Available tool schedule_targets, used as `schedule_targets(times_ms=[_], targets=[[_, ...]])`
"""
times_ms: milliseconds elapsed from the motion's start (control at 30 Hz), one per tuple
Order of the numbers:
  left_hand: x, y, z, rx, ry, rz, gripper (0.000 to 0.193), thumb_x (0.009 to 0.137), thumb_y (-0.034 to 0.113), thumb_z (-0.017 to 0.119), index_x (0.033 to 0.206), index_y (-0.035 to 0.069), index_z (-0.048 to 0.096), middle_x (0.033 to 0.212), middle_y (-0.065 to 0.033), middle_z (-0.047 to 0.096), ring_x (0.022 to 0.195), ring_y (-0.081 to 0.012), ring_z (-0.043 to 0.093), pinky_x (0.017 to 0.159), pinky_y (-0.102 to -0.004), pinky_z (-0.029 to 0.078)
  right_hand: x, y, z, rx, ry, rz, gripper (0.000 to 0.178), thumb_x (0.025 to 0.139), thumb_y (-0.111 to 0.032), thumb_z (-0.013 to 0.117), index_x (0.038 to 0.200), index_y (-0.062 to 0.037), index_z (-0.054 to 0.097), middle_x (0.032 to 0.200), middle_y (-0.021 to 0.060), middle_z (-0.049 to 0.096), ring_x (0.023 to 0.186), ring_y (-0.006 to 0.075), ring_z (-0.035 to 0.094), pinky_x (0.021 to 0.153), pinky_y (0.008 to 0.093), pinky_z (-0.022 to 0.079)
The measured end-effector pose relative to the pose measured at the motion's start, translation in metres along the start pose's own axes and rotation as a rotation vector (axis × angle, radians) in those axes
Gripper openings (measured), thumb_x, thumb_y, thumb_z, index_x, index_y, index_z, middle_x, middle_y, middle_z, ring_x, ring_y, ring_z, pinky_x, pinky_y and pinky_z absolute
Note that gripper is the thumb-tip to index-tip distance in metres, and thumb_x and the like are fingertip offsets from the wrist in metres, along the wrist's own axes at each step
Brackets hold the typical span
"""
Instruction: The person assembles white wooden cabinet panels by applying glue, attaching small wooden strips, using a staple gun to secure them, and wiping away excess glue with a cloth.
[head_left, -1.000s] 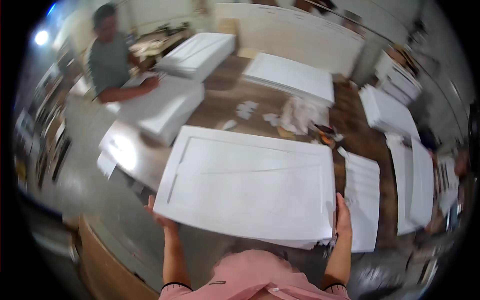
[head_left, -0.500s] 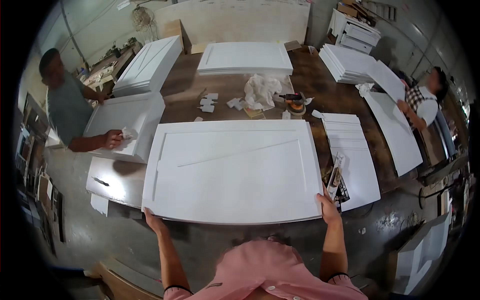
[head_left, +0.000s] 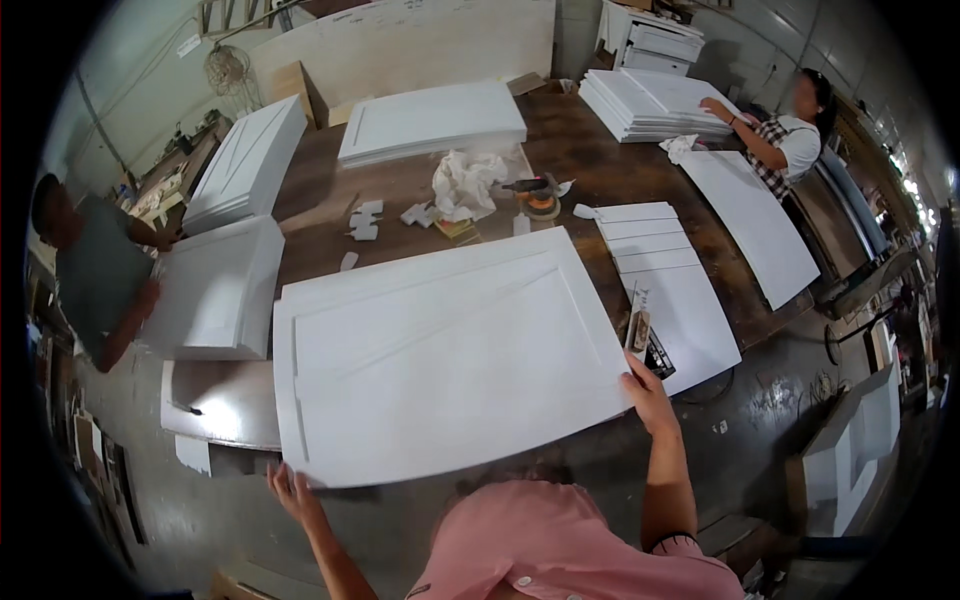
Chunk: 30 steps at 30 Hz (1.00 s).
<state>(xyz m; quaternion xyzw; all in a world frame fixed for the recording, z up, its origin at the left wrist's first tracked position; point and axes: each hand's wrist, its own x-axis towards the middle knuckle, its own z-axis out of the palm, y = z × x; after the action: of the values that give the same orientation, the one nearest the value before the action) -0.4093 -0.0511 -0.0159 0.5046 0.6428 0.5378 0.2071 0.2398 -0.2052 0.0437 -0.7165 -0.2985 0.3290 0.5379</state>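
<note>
A large white cabinet door panel (head_left: 450, 370) with a recessed centre and a diagonal line lies in front of me, its near edge overhanging the table (head_left: 545, 125). My right hand (head_left: 652, 398) grips the panel's right edge, thumb on top. At the panel's near left corner is my left hand (head_left: 290, 490), its fingers apart and beside the edge; whether they touch it is hard to tell. Just beyond my right hand, a small tool with a wooden-looking part (head_left: 639, 330) rests on a white grooved panel (head_left: 675, 290).
Crumpled white cloth (head_left: 468, 185), an orange sander (head_left: 540, 200) and small white blocks (head_left: 366, 220) sit mid-table. Stacked white panels (head_left: 655, 105) stand far right, more (head_left: 430, 120) at the back. One co-worker (head_left: 95, 270) is at left, another (head_left: 790, 135) at right.
The panel has turned, its left end swinging toward me and its right end away. My left fingers have loosened at the corner. The right co-worker's lifted panel is now down on the stack.
</note>
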Motion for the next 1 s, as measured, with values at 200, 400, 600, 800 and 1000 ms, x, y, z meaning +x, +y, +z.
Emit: schedule_targets(times_ms=[200, 400, 600, 800, 1000], targets=[[-0.043, 0.078, -0.046, 0.022, -0.319, -0.295, 0.034, 0.106, 0.020, 0.054, 0.135, 0.003, 0.061, 0.105, -0.0037, 0.060, 0.090, -0.0116, 0.054, 0.078, -0.0281, 0.045, -0.036, -0.015, -0.055, -0.066, 0.020, 0.144, 0.049, 0.096, -0.013, 0.067, 0.144, -0.0034, 0.062, 0.114, 0.0008, 0.066, 0.100, 0.0106, 0.058, 0.094, 0.0277, 0.046], [0.055, 0.147, -0.139, -0.708, -0.193, -0.050, 0.059, 0.109, 0.039, 0.049, 0.153, 0.000, 0.046, 0.144, -0.0134, 0.057, 0.134, -0.0235, 0.052, 0.117, -0.0420, 0.038, -0.049, -0.137, -0.111, 0.349, 0.018, -0.491, 0.062, 0.101, -0.046, 0.059, 0.142, 0.0016, 0.061, 0.138, 0.0129, 0.065, 0.128, 0.0238, 0.061, 0.112, 0.0391, 0.044], [0.208, 0.089, 0.067, -0.654, 0.002, -0.026, 0.088, 0.109, 0.066, 0.031, 0.169, 0.009, 0.001, 0.176, -0.0082, 0.007, 0.160, -0.0259, 0.012, 0.129, -0.0386, 0.012, 0.173, -0.055, -0.068, 0.062, 0.404, -0.417, 0.047, 0.110, -0.043, 0.050, 0.124, -0.0008, 0.067, 0.107, 0.0031, 0.068, 0.099, 0.0170, 0.060, 0.092, 0.0341, 0.047], [0.187, 0.173, 0.086, -0.168, -0.137, -0.164, 0.084, 0.105, 0.068, 0.043, 0.157, 0.002, 0.043, 0.154, -0.0138, 0.050, 0.138, -0.0257, 0.048, 0.116, -0.0369, 0.038, 0.124, -0.133, 0.034, 0.155, 0.138, -0.447, 0.058, 0.101, -0.042, 0.067, 0.136, 0.0032, 0.060, 0.119, 0.0136, 0.071, 0.112, 0.0221, 0.063, 0.099, 0.0363, 0.048], [0.216, 0.106, 0.085, 0.207, -0.453, -0.367, 0.072, 0.102, 0.054, 0.061, 0.148, 0.000, 0.054, 0.106, -0.0099, 0.064, 0.093, -0.0170, 0.060, 0.083, -0.0352, 0.051, 0.095, -0.094, 0.032, -0.244, 0.056, -0.125, 0.061, 0.099, -0.040, 0.065, 0.145, -0.0007, 0.056, 0.130, 0.0206, 0.069, 0.121, 0.0305, 0.065, 0.103, 0.0401, 0.049]])
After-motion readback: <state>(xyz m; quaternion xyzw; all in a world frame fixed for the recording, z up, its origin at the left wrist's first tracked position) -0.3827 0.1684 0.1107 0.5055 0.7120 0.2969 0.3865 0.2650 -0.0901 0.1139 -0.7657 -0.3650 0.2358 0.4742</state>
